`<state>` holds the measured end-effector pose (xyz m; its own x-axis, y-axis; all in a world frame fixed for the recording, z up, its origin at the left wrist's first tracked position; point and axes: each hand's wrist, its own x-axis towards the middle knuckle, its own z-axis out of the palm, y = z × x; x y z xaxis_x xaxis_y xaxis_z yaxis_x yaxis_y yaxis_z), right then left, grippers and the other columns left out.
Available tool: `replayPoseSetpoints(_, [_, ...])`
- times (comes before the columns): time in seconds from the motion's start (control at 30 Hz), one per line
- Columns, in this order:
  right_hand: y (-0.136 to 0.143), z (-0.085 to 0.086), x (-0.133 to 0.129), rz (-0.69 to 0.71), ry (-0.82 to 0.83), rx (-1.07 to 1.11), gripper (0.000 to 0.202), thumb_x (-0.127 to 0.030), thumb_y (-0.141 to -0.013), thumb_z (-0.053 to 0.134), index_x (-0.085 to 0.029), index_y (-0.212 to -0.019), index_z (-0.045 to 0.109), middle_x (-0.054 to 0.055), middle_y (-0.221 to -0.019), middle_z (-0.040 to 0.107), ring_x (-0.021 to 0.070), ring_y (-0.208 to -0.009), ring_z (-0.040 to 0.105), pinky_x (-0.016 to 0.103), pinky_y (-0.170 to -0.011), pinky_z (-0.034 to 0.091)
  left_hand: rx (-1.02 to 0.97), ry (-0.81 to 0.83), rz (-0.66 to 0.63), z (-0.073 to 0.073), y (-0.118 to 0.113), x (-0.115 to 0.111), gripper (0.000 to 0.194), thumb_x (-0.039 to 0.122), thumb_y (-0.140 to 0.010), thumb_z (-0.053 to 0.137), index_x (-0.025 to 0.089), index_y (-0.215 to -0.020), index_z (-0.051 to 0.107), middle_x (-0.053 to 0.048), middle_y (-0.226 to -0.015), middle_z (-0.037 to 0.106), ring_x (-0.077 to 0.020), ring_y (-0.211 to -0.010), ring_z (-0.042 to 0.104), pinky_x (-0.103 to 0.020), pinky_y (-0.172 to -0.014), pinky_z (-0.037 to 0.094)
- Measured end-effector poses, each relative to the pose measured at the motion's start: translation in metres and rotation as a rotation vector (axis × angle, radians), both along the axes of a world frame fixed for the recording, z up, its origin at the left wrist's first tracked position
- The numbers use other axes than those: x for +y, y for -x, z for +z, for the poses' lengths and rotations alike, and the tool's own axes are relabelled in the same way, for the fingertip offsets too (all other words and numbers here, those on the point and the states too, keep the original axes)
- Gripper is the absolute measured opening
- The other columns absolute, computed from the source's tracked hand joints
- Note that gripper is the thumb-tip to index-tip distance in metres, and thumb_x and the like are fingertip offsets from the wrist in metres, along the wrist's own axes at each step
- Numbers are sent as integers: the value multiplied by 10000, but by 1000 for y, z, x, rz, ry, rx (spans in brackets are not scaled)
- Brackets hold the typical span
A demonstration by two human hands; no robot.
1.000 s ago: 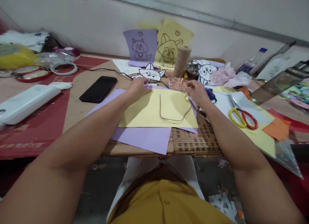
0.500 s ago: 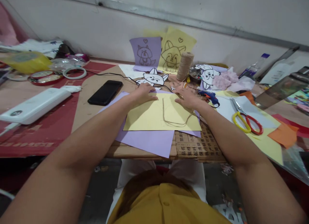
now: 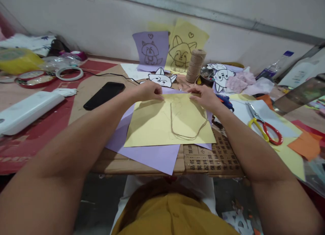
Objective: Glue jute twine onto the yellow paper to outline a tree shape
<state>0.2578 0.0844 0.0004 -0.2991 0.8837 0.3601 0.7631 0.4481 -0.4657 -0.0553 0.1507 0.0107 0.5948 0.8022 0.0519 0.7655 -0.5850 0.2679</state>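
- A pale wall (image 3: 101,32) is standing behind the work surface, and flattened cardboard (image 3: 114,165), part brown and part red, is covering the area in front of you.
- The yellow sheet (image 3: 149,126) is lying before you at the middle of the cardboard, partly overlapping purple paper (image 3: 157,157) that is showing along its near and left sides.
- Your left hand (image 3: 149,92) is pinching the far edge of the yellow sheet, with the thumb pressing on the face and the fingers curling together at the edge; their undersides are remaining out of view.
- Your right hand (image 3: 204,97) is pinching the same edge farther right, with the thumb on the face and the index finger reaching past the edge; you cannot tell how the other fingers are standing.
- A strand of twine (image 3: 171,120) is forming a bend on the right half of the yellow sheet.
- A spool (image 3: 195,66) is standing upright beyond your right hand, and a cut-out animal drawing (image 3: 162,80) is lying just beyond your left.
- A black phone (image 3: 104,95) is lying left of the sheets; scissors (image 3: 258,120) are resting on papers at the right.
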Motion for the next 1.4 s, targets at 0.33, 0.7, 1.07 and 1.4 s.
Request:
replayPoseSetpoints(0.33, [-45,6,-5,-145,149,-269,360,-436,-1053,540,-231,-944,814,85,-884,784,338,-989,692,484,-945,478,-153,104,158,62,68,-18,579,756,-743,811,193,-870,762,20,-712,688,-126,-731,550,-330,-759,431])
replayPoseSetpoints(0.7, [15,29,-56,154,-71,51,214,-387,-1022,608,-246,-1070,761,99,-1134,760,284,-1089,687,466,-998,530,-130,115,202,49,38,11,292,466,-727,796,214,-874,805,-4,-783,714,-197,-799,646,-305,-753,439])
replayPoseSetpoints(1.07, [50,17,-83,324,379,-241,244,-227,-885,758,-237,-1123,704,29,-923,764,200,-794,686,314,-697,486,-456,-252,-134,-16,-7,-70,154,246,-989,637,176,-1051,760,-98,-1114,759,-208,-1009,695,-352,-940,558])
replayPoseSetpoints(1.4, [54,13,-81,290,275,-160,197,-204,-927,616,-228,-1095,717,38,-893,740,198,-765,645,324,-709,497,-369,-132,-481,-36,12,-95,269,214,-983,584,236,-1091,830,-82,-1149,807,-219,-1026,733,-345,-922,576])
